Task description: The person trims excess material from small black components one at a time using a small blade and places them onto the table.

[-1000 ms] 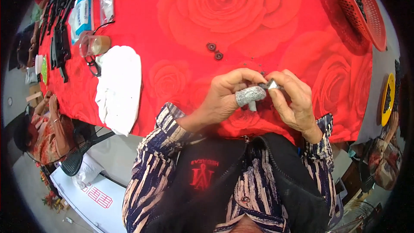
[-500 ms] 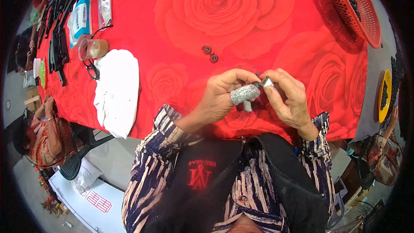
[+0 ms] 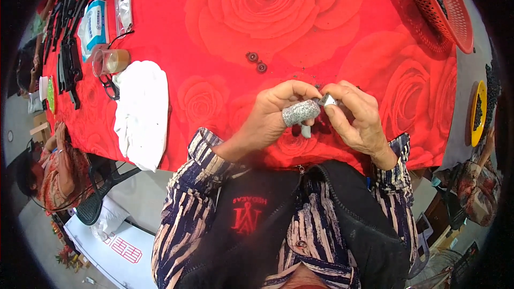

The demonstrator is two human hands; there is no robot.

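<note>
Both hands meet fingertip to fingertip above the red rose-patterned tablecloth [image 3: 214, 37]. My left hand [image 3: 262, 115] pinches a tiny dark part, mostly hidden by the fingers. A grey speckled sleeve [image 3: 300, 113] covers one of its fingers. Between thumb and forefinger, my right hand [image 3: 356, 118] holds a small flat piece with a white face [image 3: 328, 100] against that part; its exact kind is unclear. Just below the left fingers a pale tip [image 3: 305, 131] shows. Two small round black parts [image 3: 256, 62] lie beyond the hands, with dark crumbs scattered near the fingertips.
On the left are a white cloth [image 3: 142, 115], a plastic cup of tan liquid [image 3: 104, 63], eyeglasses [image 3: 111, 88], a blue-white packet [image 3: 95, 24] and long black strips [image 3: 67, 67]. To the right stand a red basket [image 3: 463, 27] and a yellow tray [image 3: 482, 93] of black pieces.
The view has shifted slightly. My hands stay together, and the white-faced piece in my right fingers has tilted a little.
</note>
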